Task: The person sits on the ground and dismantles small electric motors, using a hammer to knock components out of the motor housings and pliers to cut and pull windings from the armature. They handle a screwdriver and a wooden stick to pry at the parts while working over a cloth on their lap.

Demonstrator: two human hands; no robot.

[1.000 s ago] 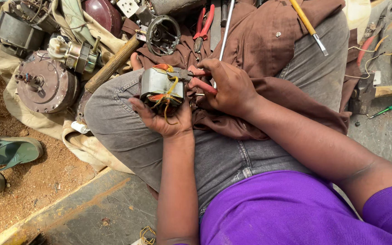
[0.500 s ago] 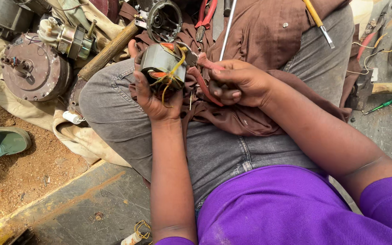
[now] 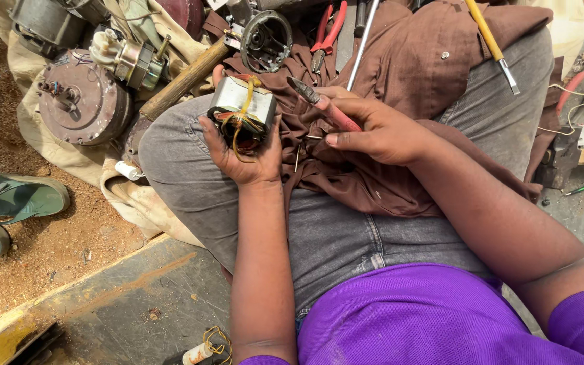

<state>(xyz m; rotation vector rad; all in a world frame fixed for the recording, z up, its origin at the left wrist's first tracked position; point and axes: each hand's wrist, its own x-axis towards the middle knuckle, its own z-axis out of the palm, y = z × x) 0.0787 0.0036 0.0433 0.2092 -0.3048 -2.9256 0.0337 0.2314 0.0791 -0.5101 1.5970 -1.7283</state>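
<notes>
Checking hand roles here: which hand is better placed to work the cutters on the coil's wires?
Right. The right hand holds the red-handled cutters, tips pointing toward the motor coil; the left hand is cupping that coil.

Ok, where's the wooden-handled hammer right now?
In the head view the hammer lies upper left on the cloth, its handle slanting just beyond the left hand and its motor stator, beside the round motor housing.

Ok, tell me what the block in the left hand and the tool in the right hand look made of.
Block: seemingly bare grey metal, dull sheen on its faces, with dark wire windings bound in yellow and red strands. Tool: dark, worn metal jaws, pinkish-red handles that look plastic or rubber coated; the right hand hides most of them.
</notes>
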